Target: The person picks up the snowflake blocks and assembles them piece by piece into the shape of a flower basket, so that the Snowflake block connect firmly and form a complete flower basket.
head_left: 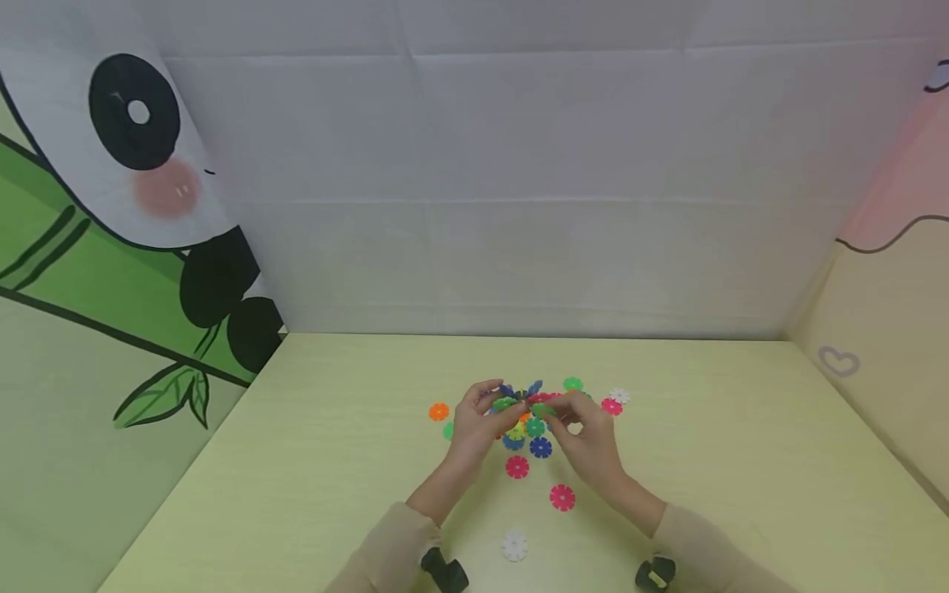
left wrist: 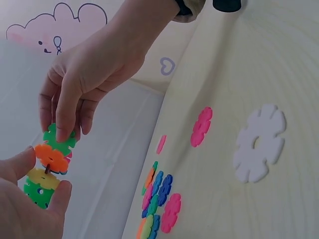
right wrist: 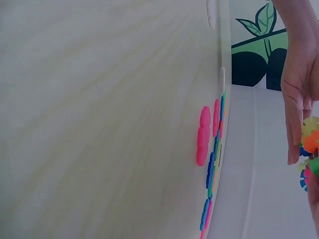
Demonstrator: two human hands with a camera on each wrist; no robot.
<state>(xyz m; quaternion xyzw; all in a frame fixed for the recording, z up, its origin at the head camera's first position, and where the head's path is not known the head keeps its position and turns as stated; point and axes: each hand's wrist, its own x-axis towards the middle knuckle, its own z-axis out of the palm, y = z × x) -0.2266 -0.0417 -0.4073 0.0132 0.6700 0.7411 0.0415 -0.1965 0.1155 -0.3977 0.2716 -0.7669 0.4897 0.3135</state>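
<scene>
Above the table, my left hand (head_left: pixel 474 424) grips a joined cluster of plastic snowflake discs between thumb and fingers. In the left wrist view this cluster shows an orange disc (left wrist: pixel 52 158), a yellow disc (left wrist: pixel 42 179) and a green disc (left wrist: pixel 36 193); blue pieces (head_left: pixel 534 387) stick up from it in the head view. My right hand (head_left: pixel 593 441) pinches another green disc (left wrist: pixel 59 140) by its edge, right against the orange one. Both hands reappear at the edge of the right wrist view, where fingers partly hide the cluster.
Loose discs lie on the table (head_left: pixel 334 478) under and around the hands. Among them are an orange disc (head_left: pixel 439 412) at left, a dark blue disc (head_left: pixel 540 447), a pink disc (head_left: pixel 562 497) and a white disc (head_left: pixel 515 546) nearer the front. A white wall (head_left: pixel 519 206) stands behind.
</scene>
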